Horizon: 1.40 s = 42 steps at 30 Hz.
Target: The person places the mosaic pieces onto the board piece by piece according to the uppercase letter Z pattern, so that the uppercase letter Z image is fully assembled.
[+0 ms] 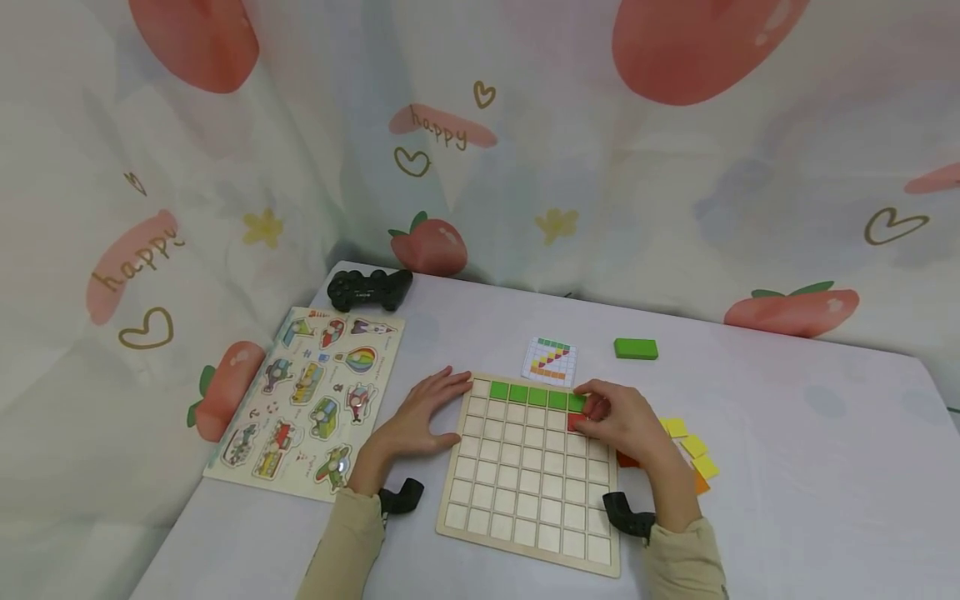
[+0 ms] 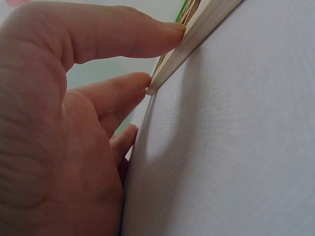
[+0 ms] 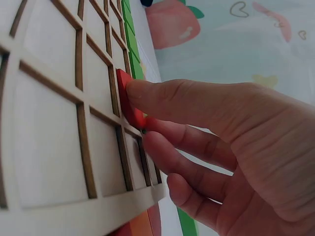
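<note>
A wooden grid board lies between the two hands, with a row of green tiles set along its far edge. My right hand pinches a red tile between thumb and fingers, at a square just below the green row's right end. In the right wrist view the red tile tilts against the grid's ridges, the thumb on its face. At the board's left side, my left hand rests with extended fingers; its thumb and fingertips touch the board's edge in the left wrist view.
Beyond the board lies a small pattern card, with a green block to its right. Yellow tiles and an orange tile lie beside the right forearm. A picture puzzle board and a black game controller are at left.
</note>
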### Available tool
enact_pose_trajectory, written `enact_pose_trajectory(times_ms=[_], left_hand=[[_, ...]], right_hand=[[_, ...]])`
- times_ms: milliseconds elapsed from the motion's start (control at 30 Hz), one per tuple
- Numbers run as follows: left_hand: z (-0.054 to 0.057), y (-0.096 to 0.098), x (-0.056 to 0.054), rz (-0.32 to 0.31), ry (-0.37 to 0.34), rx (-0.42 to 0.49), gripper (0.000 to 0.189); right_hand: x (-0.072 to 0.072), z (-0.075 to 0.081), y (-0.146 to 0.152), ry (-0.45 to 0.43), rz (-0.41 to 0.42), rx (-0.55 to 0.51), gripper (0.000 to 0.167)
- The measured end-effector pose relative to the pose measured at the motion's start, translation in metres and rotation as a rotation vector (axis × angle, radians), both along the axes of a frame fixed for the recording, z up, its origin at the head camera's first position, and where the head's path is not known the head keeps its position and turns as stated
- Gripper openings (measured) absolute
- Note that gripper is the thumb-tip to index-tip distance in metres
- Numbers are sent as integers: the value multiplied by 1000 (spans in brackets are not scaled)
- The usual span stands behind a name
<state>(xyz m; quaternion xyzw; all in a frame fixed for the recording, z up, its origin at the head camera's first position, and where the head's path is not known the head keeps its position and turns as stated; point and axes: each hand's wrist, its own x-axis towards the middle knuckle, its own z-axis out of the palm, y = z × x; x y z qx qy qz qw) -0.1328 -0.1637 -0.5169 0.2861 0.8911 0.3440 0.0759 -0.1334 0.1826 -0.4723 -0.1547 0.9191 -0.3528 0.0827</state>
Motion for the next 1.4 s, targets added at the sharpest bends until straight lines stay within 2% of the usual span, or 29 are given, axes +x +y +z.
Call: enact_pose_trajectory(times_ms=[133,233,433,633,867,1067,1400], left_hand=[[-1,0,0,4,2,3,78],[0,1,0,6,0,1,78],[3,2,0,7,-3,-2,78],[3,1,2,4,2,4,78],[2,0,3,10,0,40,76],[0,0,2,-4,12,32,77],[1,0,1,-1,6,12,78]], right_hand=[[-1,1,-1,6,6,-12,35],[0,3,7,2,-46,11,35],[8,12,51,-131,-223,92,43],[14,10,87,-215,-294,108,45],[11,2,85,-137,-333,78,43],[12,0,83,-142,-321,35,50],[11,-4,73,-56,-328,59,43]])
